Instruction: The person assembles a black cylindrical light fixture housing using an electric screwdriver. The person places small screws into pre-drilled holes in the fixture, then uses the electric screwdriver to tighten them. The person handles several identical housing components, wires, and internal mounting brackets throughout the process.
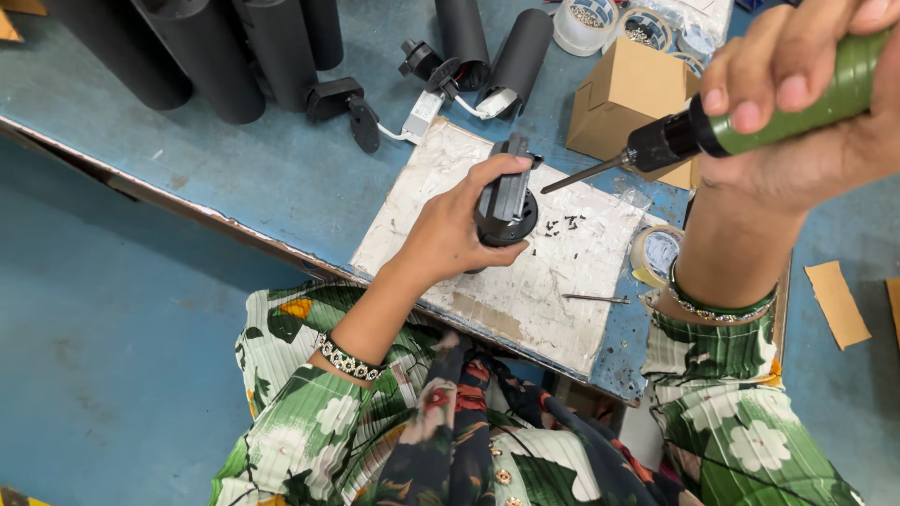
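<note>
My left hand point(457, 228) grips a black round lamp part with a finned bracket point(507, 202), held upright on a worn white board point(525, 272). My right hand point(797, 103) is raised at the upper right, wrapped around a green-handled power screwdriver point(750, 117). Its thin bit point(586, 173) points down-left toward the black part and stops short of it. Small dark screws point(562, 225) lie scattered on the board just right of the part.
Black tubes point(225, 52) stand at the far left of the blue table point(234, 169). Black lamp heads with a white wired driver point(422, 111), a cardboard box point(623, 94), tubs of small parts point(586, 23), a tape roll point(654, 253) and a loose bit point(595, 299) lie around.
</note>
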